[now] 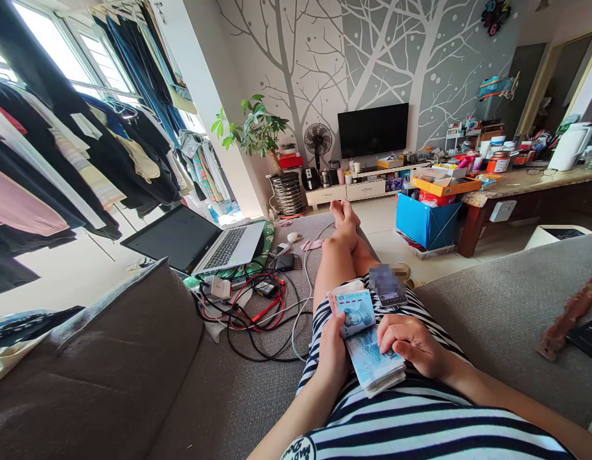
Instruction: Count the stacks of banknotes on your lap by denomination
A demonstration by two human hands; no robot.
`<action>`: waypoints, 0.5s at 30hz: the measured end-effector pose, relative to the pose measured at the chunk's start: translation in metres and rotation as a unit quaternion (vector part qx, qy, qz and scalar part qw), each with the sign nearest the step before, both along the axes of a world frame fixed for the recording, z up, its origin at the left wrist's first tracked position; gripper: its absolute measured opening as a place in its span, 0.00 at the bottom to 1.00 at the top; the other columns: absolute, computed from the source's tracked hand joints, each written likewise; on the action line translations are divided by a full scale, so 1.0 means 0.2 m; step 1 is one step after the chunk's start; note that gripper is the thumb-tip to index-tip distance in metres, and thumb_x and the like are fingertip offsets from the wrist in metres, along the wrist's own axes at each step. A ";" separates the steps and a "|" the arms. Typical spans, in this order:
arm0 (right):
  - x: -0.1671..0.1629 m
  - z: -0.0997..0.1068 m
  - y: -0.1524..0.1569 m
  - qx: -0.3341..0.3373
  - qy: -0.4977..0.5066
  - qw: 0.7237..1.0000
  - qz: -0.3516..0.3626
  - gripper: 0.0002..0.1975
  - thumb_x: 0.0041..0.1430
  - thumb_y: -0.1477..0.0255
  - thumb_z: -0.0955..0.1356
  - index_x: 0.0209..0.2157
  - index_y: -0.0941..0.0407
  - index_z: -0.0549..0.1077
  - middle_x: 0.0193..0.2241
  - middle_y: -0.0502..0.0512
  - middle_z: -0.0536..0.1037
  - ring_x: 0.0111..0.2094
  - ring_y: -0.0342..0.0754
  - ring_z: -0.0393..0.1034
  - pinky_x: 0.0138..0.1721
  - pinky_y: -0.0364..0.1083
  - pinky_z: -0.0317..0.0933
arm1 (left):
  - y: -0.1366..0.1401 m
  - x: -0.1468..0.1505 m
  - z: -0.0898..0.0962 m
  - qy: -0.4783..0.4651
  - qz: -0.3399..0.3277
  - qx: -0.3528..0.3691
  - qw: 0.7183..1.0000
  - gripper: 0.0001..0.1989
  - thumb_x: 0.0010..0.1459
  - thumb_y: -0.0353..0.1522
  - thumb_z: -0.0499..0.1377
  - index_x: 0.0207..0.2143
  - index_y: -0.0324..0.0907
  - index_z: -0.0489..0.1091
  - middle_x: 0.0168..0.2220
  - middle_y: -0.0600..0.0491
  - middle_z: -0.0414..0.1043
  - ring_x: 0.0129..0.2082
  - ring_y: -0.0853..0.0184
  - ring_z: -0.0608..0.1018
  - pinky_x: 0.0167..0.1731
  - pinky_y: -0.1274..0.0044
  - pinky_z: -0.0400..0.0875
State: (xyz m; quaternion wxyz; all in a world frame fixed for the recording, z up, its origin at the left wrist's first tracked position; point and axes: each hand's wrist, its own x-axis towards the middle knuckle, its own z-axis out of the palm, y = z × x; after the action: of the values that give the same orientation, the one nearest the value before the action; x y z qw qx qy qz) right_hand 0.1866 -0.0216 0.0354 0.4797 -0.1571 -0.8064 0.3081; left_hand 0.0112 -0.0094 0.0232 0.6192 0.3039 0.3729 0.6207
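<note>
The far wall (pixel 319 57) is covered with a pattern of bare trees, and the foreground is taken up by a grey sofa (pixel 257 396). Clothes (pixel 51 160) are hung by the windows at left. At right, a cluttered tabletop (pixel 518 181) is seen, and a black television (pixel 373 131) is set against the wall. Outstretched legs (pixel 336 259) are rested along the sofa, with an open laptop (pixel 200 246) placed to their left. Tangled cables (pixel 264 314) are spread beside it. Above the lap, a stack of blue banknotes (pixel 372 354) is held: its upper part is pinched between thumb and fingers by the left hand (pixel 334 348), while the right hand (pixel 415 342) is laid on it with fingers curled; whether a note is gripped there cannot be told. Just beyond the stack, a partly blurred phone (pixel 391 298) is rested on the striped clothing (pixel 396 418).
</note>
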 end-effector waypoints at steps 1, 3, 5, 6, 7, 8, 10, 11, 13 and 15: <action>0.00 0.00 0.00 0.001 -0.003 1.000 0.000 0.24 0.68 0.56 0.59 0.30 0.58 0.76 0.29 0.57 0.74 0.32 0.48 0.69 0.36 0.47 0.61 | 0.00 0.00 0.00 0.000 -0.002 0.000 1.000 0.10 0.52 0.40 0.61 0.30 0.42 0.75 0.36 0.52 0.80 0.47 0.49 0.78 0.39 0.65 0.75; 0.00 0.01 0.00 0.003 -0.008 1.000 -0.005 0.21 0.67 0.58 0.61 0.30 0.58 0.74 0.29 0.56 0.74 0.32 0.47 0.69 0.35 0.47 0.61 | 0.00 0.00 0.00 0.005 -0.005 0.003 1.000 0.10 0.52 0.40 0.60 0.31 0.42 0.75 0.35 0.52 0.80 0.46 0.49 0.79 0.38 0.65 0.75; -0.01 0.01 -0.01 0.005 -0.006 1.000 -0.021 0.18 0.66 0.60 0.64 0.28 0.57 0.73 0.28 0.55 0.73 0.31 0.47 0.68 0.35 0.46 0.61 | 0.00 0.00 0.00 0.011 -0.001 0.006 1.000 0.10 0.52 0.39 0.60 0.30 0.42 0.75 0.34 0.53 0.80 0.46 0.50 0.79 0.38 0.65 0.75; -0.01 0.01 -0.01 0.003 -0.004 0.999 -0.036 0.17 0.65 0.61 0.65 0.27 0.57 0.72 0.27 0.54 0.72 0.31 0.46 0.68 0.34 0.46 0.61 | 0.00 0.00 0.00 0.014 0.002 0.007 1.000 0.10 0.52 0.39 0.60 0.30 0.43 0.75 0.34 0.53 0.80 0.45 0.50 0.79 0.38 0.65 0.75; -0.02 0.01 0.00 -0.004 -0.003 0.998 -0.055 0.17 0.63 0.61 0.66 0.26 0.57 0.70 0.27 0.53 0.71 0.30 0.46 0.66 0.33 0.45 0.60 | 0.00 0.00 0.00 0.017 0.004 0.007 1.000 0.09 0.51 0.39 0.61 0.29 0.43 0.75 0.33 0.53 0.80 0.45 0.50 0.79 0.38 0.65 0.75; -0.03 0.01 0.00 -0.020 -0.003 0.996 -0.081 0.17 0.62 0.61 0.68 0.24 0.57 0.69 0.25 0.52 0.70 0.28 0.45 0.65 0.31 0.44 0.59 | 0.00 -0.01 0.00 0.018 0.005 0.006 1.000 0.09 0.51 0.39 0.61 0.28 0.43 0.74 0.33 0.53 0.79 0.44 0.51 0.79 0.38 0.65 0.75; -0.04 0.00 0.02 -0.080 -0.006 0.986 -0.145 0.18 0.58 0.59 0.70 0.23 0.56 0.66 0.22 0.48 0.66 0.24 0.43 0.60 0.26 0.43 0.55 | 0.00 -0.01 0.00 0.013 -0.002 0.004 1.000 0.07 0.48 0.38 0.63 0.28 0.43 0.74 0.32 0.53 0.80 0.43 0.51 0.80 0.38 0.66 0.75; -0.05 -0.01 0.03 -0.117 -0.006 0.978 -0.174 0.18 0.56 0.58 0.71 0.24 0.56 0.65 0.21 0.47 0.65 0.23 0.42 0.58 0.24 0.42 0.54 | 0.00 -0.01 0.00 0.006 -0.008 0.003 1.000 0.07 0.47 0.37 0.64 0.28 0.43 0.75 0.32 0.52 0.80 0.42 0.51 0.80 0.38 0.66 0.75; -0.06 -0.03 0.05 -0.179 -0.001 0.961 -0.213 0.19 0.56 0.57 0.70 0.25 0.55 0.64 0.20 0.45 0.63 0.22 0.42 0.56 0.23 0.41 0.52 | 0.00 -0.01 -0.01 -0.008 -0.018 0.001 1.000 0.09 0.44 0.36 0.66 0.29 0.43 0.75 0.33 0.50 0.80 0.40 0.53 0.80 0.38 0.66 0.75; -0.06 -0.04 0.06 -0.198 0.002 0.955 -0.222 0.18 0.60 0.57 0.68 0.26 0.55 0.64 0.20 0.45 0.63 0.23 0.42 0.58 0.24 0.41 0.53 | -0.01 -0.01 0.00 -0.015 -0.022 0.000 1.000 0.12 0.41 0.35 0.67 0.31 0.42 0.75 0.34 0.49 0.80 0.37 0.55 0.81 0.38 0.67 0.75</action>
State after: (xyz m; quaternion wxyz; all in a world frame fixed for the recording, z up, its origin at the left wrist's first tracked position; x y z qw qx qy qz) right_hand 0.1737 -0.0086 0.0271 0.4971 -0.4231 -0.6729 0.3481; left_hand 0.0094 -0.0110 0.0225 0.6385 0.3028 0.3563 0.6113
